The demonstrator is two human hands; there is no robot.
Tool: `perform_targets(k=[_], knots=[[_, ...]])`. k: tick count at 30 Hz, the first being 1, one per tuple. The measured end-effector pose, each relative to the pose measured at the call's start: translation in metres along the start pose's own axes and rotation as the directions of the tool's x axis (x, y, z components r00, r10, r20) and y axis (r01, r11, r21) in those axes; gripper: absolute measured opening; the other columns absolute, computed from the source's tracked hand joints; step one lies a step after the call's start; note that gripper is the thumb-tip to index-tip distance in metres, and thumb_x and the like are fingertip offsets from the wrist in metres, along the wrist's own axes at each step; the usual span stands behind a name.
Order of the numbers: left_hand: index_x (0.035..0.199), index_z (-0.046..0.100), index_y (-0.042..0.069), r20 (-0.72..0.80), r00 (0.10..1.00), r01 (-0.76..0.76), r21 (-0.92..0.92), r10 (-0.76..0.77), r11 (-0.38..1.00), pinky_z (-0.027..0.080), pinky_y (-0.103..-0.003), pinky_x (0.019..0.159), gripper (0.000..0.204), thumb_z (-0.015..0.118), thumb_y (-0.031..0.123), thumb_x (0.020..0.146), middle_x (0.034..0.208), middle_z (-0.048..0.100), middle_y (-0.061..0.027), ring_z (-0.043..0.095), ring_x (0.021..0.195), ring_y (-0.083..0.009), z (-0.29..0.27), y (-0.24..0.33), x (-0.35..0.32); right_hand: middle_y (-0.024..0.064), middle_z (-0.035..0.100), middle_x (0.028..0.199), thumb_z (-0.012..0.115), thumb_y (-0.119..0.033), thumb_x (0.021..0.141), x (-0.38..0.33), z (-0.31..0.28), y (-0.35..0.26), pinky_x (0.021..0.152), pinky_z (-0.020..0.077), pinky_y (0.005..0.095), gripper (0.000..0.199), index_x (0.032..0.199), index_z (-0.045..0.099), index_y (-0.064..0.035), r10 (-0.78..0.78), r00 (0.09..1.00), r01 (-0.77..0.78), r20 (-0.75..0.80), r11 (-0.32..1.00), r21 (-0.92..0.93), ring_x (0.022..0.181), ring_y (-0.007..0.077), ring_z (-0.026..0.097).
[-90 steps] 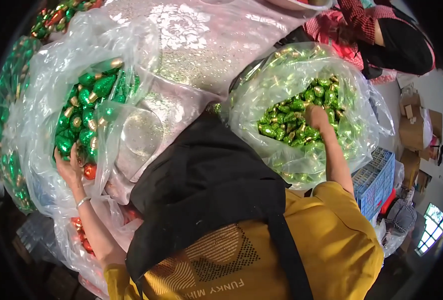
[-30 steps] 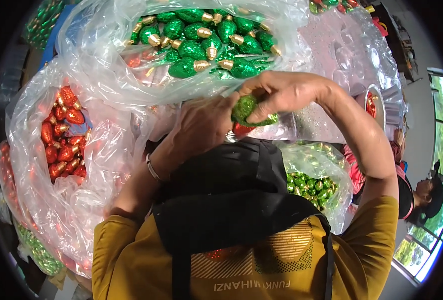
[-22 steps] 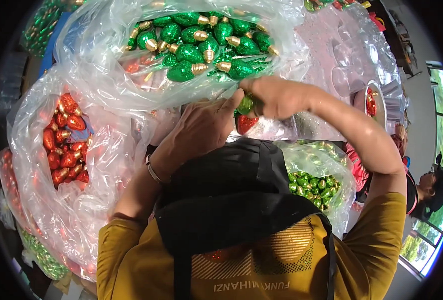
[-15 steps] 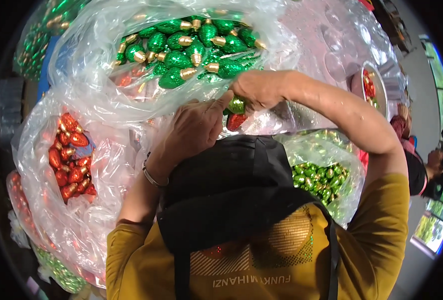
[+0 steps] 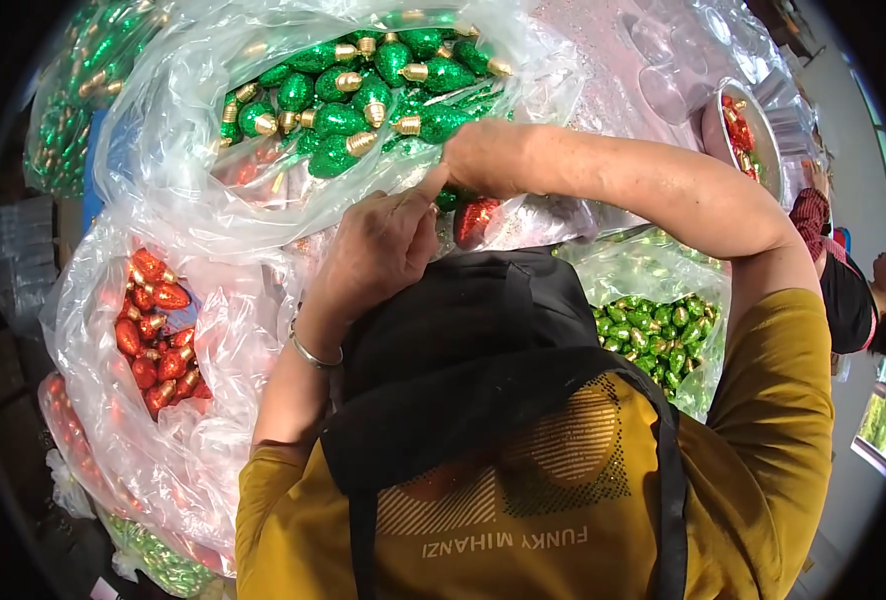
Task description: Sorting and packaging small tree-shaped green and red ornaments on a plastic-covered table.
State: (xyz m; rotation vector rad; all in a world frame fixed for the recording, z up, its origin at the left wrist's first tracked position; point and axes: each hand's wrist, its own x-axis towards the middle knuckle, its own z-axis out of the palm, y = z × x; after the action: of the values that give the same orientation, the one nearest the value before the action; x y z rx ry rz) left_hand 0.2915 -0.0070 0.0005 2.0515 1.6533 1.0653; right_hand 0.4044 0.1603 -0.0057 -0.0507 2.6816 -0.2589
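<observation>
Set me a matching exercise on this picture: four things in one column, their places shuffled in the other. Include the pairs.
Things
1. Open bag of dark green glitter bulbs
2. Open bag of red glitter bulbs
3. Open bag of light green glitter bulbs
4. Silver-coloured bangle

Places
A. Around the left wrist
B. To the right of the black apron
C. Beyond the left hand and right hand, at the top
D. Left of the left forearm

Pairs: 1-C, 2-D, 3-B, 4-A

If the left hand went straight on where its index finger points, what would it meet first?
The left hand would likely meet the right hand first; whether their fingertips touch now is unclear.
</observation>
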Motion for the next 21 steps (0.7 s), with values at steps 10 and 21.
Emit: perform_targets(k=[10,21], knots=[[0.136,0.041,0.008,0.031,0.994,0.1,0.068,-0.102,0.993,0.043,-0.041,0.057,0.06,0.053,-0.001,0.078,0.067,0.055,-0.0145,0.053,0.059,-0.0306,-0.001,0.009,-0.006,0.0081,0.066,0.08,0.061,-0.013,0.077,0.004,-0.017,-0.032,0.059,0.0509,0.0391,0.012,0.085,0.063,-0.0048,-0.08,0.991,0.094,0.105,0.986,-0.14,0.075,0.0285,0.065],[0.138,0.042,0.015,-0.013,0.972,0.23,0.234,-0.233,0.945,0.045,-0.032,0.055,0.06,0.05,-0.004,0.082,0.07,0.058,-0.0114,0.052,0.053,-0.0185,-0.017,0.001,0.002,0.0078,0.064,0.084,0.06,-0.018,0.086,-0.086,-0.063,-0.015,0.07,0.0457,0.0284,0.021,0.096,0.061,0.0007,0.094,0.992,-0.023,-0.086,0.793,0.608,0.076,0.0144,0.056]])
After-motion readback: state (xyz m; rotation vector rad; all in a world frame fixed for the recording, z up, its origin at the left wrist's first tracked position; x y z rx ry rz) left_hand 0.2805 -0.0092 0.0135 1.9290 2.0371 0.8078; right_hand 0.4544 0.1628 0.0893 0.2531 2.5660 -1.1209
